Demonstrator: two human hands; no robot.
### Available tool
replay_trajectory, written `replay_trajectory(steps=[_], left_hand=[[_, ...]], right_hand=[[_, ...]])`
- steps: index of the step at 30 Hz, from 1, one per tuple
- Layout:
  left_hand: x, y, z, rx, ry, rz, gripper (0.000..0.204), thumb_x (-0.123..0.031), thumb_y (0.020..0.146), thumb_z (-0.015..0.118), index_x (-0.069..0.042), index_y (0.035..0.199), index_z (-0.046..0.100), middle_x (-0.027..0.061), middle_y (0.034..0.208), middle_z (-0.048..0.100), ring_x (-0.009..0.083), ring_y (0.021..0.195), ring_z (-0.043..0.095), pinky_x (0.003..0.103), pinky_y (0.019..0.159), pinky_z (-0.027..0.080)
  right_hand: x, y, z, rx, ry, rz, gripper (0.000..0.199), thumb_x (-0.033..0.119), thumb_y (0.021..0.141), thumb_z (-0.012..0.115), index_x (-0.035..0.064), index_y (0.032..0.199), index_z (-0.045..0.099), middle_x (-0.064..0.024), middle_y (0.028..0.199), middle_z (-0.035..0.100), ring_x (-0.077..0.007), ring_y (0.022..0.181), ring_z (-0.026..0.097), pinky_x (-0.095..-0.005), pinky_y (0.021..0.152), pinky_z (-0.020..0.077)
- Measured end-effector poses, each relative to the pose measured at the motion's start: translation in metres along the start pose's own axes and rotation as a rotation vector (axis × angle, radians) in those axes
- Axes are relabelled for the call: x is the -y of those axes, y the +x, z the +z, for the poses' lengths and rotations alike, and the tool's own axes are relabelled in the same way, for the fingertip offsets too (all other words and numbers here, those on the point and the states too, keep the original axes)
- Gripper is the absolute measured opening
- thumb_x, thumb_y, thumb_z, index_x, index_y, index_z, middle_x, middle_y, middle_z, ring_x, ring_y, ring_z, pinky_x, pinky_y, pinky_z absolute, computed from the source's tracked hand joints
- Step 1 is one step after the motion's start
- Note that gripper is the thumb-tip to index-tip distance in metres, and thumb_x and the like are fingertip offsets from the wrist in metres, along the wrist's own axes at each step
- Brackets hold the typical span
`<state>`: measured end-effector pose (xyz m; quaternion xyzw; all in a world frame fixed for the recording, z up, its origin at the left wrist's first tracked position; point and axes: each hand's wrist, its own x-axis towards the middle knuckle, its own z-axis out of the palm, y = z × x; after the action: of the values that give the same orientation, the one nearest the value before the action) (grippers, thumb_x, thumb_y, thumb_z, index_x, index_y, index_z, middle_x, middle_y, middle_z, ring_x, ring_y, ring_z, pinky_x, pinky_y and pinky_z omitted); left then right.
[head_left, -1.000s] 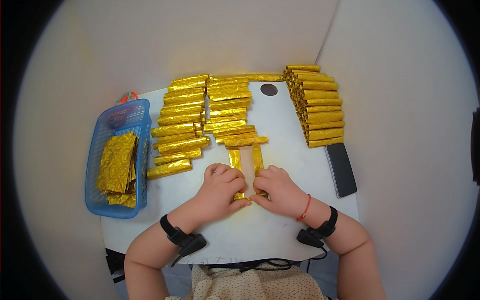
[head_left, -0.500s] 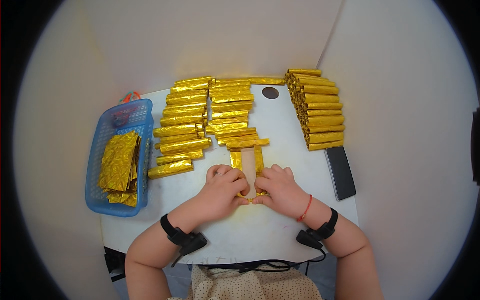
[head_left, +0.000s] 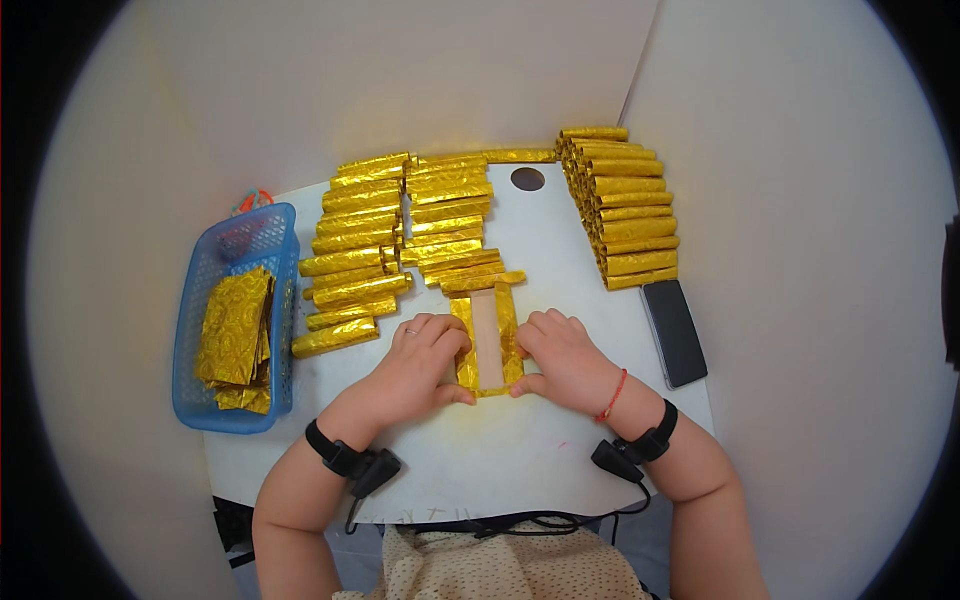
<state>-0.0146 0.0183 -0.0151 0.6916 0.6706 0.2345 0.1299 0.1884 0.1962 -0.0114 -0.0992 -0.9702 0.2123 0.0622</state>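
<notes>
A sheet of gold foil paper (head_left: 489, 345) lies on the white table in front of me, its beige back facing up. Both long sides are folded inward as gold strips, and a narrow gold fold runs along the near edge. My left hand (head_left: 412, 370) grips the left side, fingers curled on the strip and thumb at the near left corner. On the opposite side my right hand (head_left: 563, 362) has bent fingers at the edge and its thumb at the near right corner. The far end of the sheet reaches the closest gold roll (head_left: 484, 282).
Rows of gold paper rolls (head_left: 350, 240) lie at the far left and middle; a stacked pile of rolls (head_left: 635, 205) stands far right. A blue basket (head_left: 285, 300) on the left holds gold sheets (head_left: 235, 320). A black phone (head_left: 675, 333) lies right, below the pile. White walls enclose the table.
My hands have moved apart, from pinching together at the near edge's middle to the two near corners. The near edge now shows a flat narrow fold. The view has shifted slightly.
</notes>
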Motion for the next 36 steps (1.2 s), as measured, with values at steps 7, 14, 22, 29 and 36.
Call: replay_trajectory(steps=[7,14,22,29,36], left_hand=[[0.000,-0.007,0.002,-0.077,0.089,0.094,0.059,-0.042,0.074,0.089,-0.008,0.113,0.061,0.0150,0.135,0.057,0.0372,0.135,0.048,0.053,0.112,0.037],[-0.007,-0.007,-0.002,-0.027,0.133,0.095,0.056,-0.047,0.080,0.085,-0.007,0.115,0.064,0.0154,0.127,0.060,0.0374,0.133,0.052,0.060,0.119,0.032],[-0.028,-0.010,-0.001,0.030,0.268,0.031,0.049,-0.052,0.079,0.085,-0.013,0.105,0.072,0.0123,0.108,0.063,0.0360,0.119,0.058,0.066,0.118,0.031],[-0.044,-0.015,0.007,0.052,0.330,-0.088,0.042,-0.044,0.079,0.085,-0.013,0.106,0.072,0.0114,0.104,0.061,0.0362,0.113,0.058,0.067,0.118,0.032],[-0.045,-0.019,0.019,-0.109,0.180,-0.086,0.039,-0.030,0.078,0.086,-0.009,0.107,0.070,0.0143,0.110,0.059,0.0360,0.110,0.056,0.055,0.103,0.044]], right_hand=[[-0.008,-0.006,-0.004,-0.050,0.013,-0.139,0.054,0.038,0.075,0.089,0.0101,0.115,0.064,-0.0075,0.122,0.060,-0.0296,0.118,0.054,-0.0446,0.098,0.0405],[-0.008,-0.005,-0.006,-0.065,0.001,-0.248,0.052,0.036,0.081,0.085,0.0091,0.120,0.064,-0.0115,0.142,0.058,-0.0317,0.144,0.045,-0.0501,0.106,0.0369],[-0.008,-0.005,-0.006,-0.026,0.008,-0.283,0.046,0.033,0.084,0.080,0.0084,0.119,0.064,-0.0130,0.145,0.058,-0.0349,0.148,0.041,-0.0558,0.113,0.0332],[-0.006,-0.008,-0.021,-0.052,-0.127,-0.213,0.045,0.031,0.083,0.080,0.0107,0.120,0.065,-0.0123,0.148,0.056,-0.0346,0.150,0.039,-0.0605,0.116,0.0306],[-0.011,-0.006,-0.022,-0.150,-0.120,-0.073,0.045,0.028,0.077,0.085,0.0074,0.112,0.066,-0.0130,0.126,0.061,-0.0334,0.127,0.051,-0.0478,0.102,0.0410]])
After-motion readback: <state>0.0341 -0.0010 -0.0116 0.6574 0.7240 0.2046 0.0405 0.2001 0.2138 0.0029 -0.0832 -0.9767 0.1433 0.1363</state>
